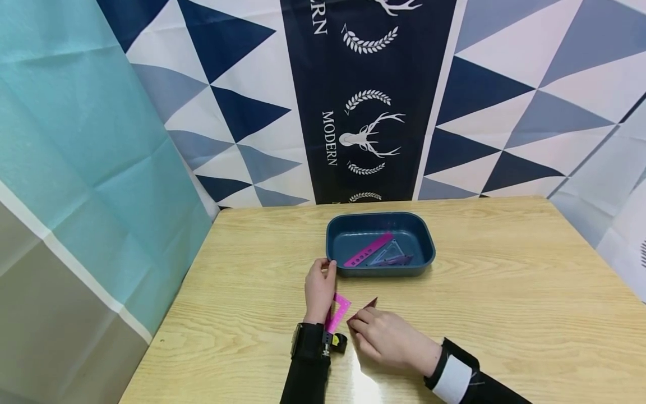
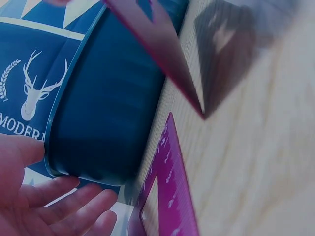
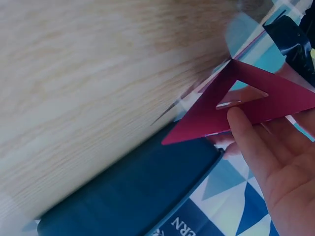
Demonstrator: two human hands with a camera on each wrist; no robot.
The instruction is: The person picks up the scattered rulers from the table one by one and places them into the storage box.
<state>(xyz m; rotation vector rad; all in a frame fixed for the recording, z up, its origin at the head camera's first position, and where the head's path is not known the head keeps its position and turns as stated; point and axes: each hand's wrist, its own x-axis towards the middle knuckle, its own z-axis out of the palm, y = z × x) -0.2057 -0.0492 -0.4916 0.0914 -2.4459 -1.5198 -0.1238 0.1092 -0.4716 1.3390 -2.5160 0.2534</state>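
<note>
My left hand (image 1: 320, 286) is at the near left corner of a dark blue rectangular tray (image 1: 386, 271). Its thumb and fingers (image 2: 74, 209) hold the tray's rim at that corner. In my right hand (image 1: 391, 339) is a magenta set square (image 3: 197, 123), pinched by the fingers and tilted up, one tip close to the tabletop. A second pink set square (image 1: 343, 310) lies on the table beside my left wrist, partly hidden by it. Inside the tray are a pink ruler (image 1: 370, 249) and clear and purplish set squares (image 1: 391, 255).
The wooden table (image 1: 504, 292) reaches the patterned cloth (image 1: 237, 101) behind it. A light blue and grey cloth (image 1: 91, 151) hangs along the left side. A black wrist strap (image 1: 308, 342) with a small device sits on the left arm.
</note>
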